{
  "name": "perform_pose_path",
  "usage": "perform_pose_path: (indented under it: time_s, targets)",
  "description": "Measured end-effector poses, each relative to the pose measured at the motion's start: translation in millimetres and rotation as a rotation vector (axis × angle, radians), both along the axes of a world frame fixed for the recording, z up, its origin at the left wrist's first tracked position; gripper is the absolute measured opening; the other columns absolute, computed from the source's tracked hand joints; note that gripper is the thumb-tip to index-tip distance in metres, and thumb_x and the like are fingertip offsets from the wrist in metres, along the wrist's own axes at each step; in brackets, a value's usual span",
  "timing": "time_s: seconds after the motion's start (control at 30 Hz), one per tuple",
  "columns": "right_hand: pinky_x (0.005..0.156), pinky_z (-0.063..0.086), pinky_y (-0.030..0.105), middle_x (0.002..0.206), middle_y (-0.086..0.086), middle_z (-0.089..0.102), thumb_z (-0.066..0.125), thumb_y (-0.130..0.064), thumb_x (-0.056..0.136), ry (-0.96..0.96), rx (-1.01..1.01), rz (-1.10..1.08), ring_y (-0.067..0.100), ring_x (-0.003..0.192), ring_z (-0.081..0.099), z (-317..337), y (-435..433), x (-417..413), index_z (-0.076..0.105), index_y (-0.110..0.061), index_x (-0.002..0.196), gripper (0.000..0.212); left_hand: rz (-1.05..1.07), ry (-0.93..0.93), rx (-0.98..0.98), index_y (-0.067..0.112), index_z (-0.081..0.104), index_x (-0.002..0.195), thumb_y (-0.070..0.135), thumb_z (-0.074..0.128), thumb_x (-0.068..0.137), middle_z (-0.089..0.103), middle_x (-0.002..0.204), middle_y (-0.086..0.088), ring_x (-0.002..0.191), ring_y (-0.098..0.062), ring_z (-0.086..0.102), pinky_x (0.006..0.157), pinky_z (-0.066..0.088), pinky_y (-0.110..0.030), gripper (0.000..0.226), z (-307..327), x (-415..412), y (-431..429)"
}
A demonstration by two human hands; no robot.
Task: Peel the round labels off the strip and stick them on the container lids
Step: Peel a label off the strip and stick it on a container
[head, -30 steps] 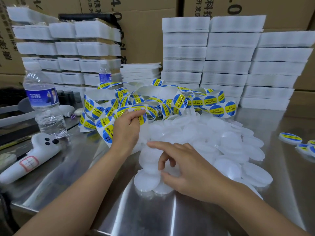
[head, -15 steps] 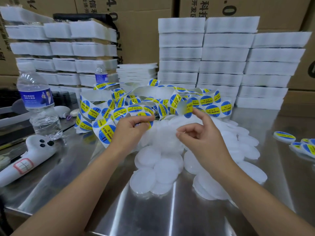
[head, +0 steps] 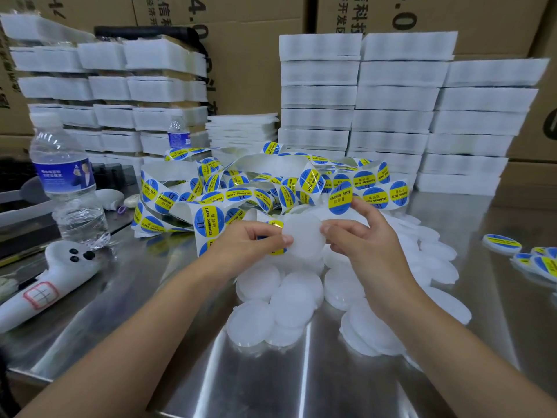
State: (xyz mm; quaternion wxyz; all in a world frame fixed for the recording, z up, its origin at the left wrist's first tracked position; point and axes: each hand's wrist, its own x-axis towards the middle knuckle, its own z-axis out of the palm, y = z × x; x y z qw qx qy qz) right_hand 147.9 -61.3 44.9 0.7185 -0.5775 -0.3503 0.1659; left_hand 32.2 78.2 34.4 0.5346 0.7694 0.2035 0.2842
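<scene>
1. A round white lid (head: pixel 303 236) is held up between the two hands, above the heap of bare lids (head: pixel 289 300) on the worktop (head: pixel 271 381).
2. The left hand (head: pixel 247 241) pinches the lid's left edge with its fingers (head: pixel 283 240); the label strip (head: pixel 211 218) hangs from the same grasp.
3. The right hand (head: pixel 364 239) pinches the lid's right edge; a blue-and-yellow label (head: pixel 340 197) stands at its forefinger tip (peeled free or not, I cannot tell).
4. Some labelled lids (head: pixel 501 244) lie well apart, at the right.
</scene>
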Motion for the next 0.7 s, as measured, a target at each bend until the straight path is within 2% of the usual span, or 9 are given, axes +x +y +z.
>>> perform_pose_path:
  time_s: [0.07, 0.13, 0.2, 0.23, 0.27, 0.3, 0.37, 0.47, 0.7]
  targets:
    - [0.090, 0.048, 0.030, 0.082, -0.012, 0.073, 0.069, -0.013, 0.081, 0.002, 0.014, -0.022, 0.000, 0.078, 0.063, -1.0, 0.7, 0.5, 0.044, -0.030, 0.120, 0.050, -0.001, -0.029, -0.038, 0.021, 0.074, 0.067, 0.018, 0.069, 0.083, 0.065, 0.058, 0.013, 0.044, 0.006, 0.050, 0.044, 0.033, -0.002, 0.017, 1.1, 0.0, -1.4]
    - [0.082, 0.048, 0.027, 0.082, -0.015, 0.067, 0.067, -0.018, 0.082, 0.024, 0.046, -0.084, 0.002, 0.078, 0.059, -0.3, 0.9, 2.2, 0.052, -0.031, 0.113, 0.037, 0.014, -0.041, -0.071, 0.017, 0.074, 0.069, 0.019, 0.068, 0.083, 0.064, 0.055, 0.014, 0.040, 0.006, 0.047, 0.043, 0.033, -0.004, 0.015, 3.6, -0.5, -2.5]
    - [0.070, 0.046, 0.026, 0.078, -0.013, 0.058, 0.062, -0.024, 0.085, 0.100, 0.109, -0.121, 0.005, 0.072, 0.053, 4.1, -0.8, 4.3, 0.063, -0.034, 0.094, 0.014, 0.037, -0.052, -0.123, 0.020, 0.077, 0.070, 0.029, 0.071, 0.076, 0.070, 0.067, 0.009, 0.057, -0.001, 0.057, 0.057, 0.042, -0.013, 0.013, 4.6, -0.3, -0.4]
    - [0.064, 0.044, 0.026, 0.074, -0.011, 0.055, 0.058, -0.025, 0.086, 0.162, 0.149, -0.100, 0.006, 0.066, 0.049, 7.0, -1.9, 4.5, 0.066, -0.032, 0.080, 0.012, 0.046, -0.060, -0.150, 0.022, 0.078, 0.071, 0.037, 0.073, 0.069, 0.074, 0.077, 0.003, 0.070, -0.009, 0.060, 0.067, 0.046, -0.023, 0.016, 5.4, -0.4, 0.2]
    - [0.059, 0.042, 0.024, 0.069, -0.009, 0.053, 0.056, -0.027, 0.087, 0.218, 0.177, -0.063, 0.007, 0.061, 0.046, 9.0, -2.8, 4.9, 0.067, -0.030, 0.068, 0.022, 0.047, -0.078, -0.178, 0.023, 0.078, 0.073, 0.043, 0.074, 0.060, 0.074, 0.085, -0.003, 0.081, -0.017, 0.060, 0.077, 0.046, -0.033, 0.024, 6.6, -1.1, -0.6]
    - [0.056, 0.041, 0.023, 0.066, -0.007, 0.051, 0.052, -0.030, 0.088, 0.255, 0.181, -0.014, 0.007, 0.057, 0.044, 10.3, -3.6, 4.3, 0.068, -0.028, 0.061, 0.031, 0.041, -0.095, -0.199, 0.024, 0.079, 0.073, 0.047, 0.074, 0.054, 0.074, 0.088, -0.005, 0.085, -0.022, 0.059, 0.081, 0.044, -0.037, 0.031, 7.4, -1.7, -1.4]
    - [0.053, 0.040, 0.022, 0.064, -0.004, 0.048, 0.044, -0.034, 0.092, 0.274, 0.138, 0.084, 0.009, 0.056, 0.041, 10.4, -3.0, 1.2, 0.070, -0.023, 0.063, 0.041, 0.017, -0.105, -0.196, 0.025, 0.078, 0.072, 0.050, 0.074, 0.047, 0.074, 0.084, -0.002, 0.085, -0.022, 0.060, 0.081, 0.043, -0.037, 0.037, 7.9, -2.3, -2.2]
    - [0.056, 0.038, 0.025, 0.067, -0.002, 0.047, 0.036, -0.038, 0.096, 0.234, 0.029, 0.157, 0.009, 0.056, 0.040, 5.5, 0.1, -2.1, 0.072, -0.017, 0.075, 0.047, -0.015, -0.080, -0.138, 0.028, 0.078, 0.072, 0.053, 0.072, 0.046, 0.074, 0.077, 0.004, 0.074, -0.010, 0.060, 0.074, 0.042, -0.027, 0.037, 7.1, -3.0, -1.1]
    - [0.056, 0.038, 0.026, 0.068, -0.001, 0.049, 0.034, -0.039, 0.096, 0.264, -0.013, 0.156, 0.008, 0.055, 0.041, 4.4, 1.6, -2.4, 0.073, -0.015, 0.084, 0.047, -0.061, -0.071, -0.129, 0.025, 0.078, 0.066, 0.050, 0.072, 0.045, 0.071, 0.068, 0.006, 0.063, -0.003, 0.060, 0.069, 0.044, -0.019, 0.032, 5.5, -2.8, 0.3]
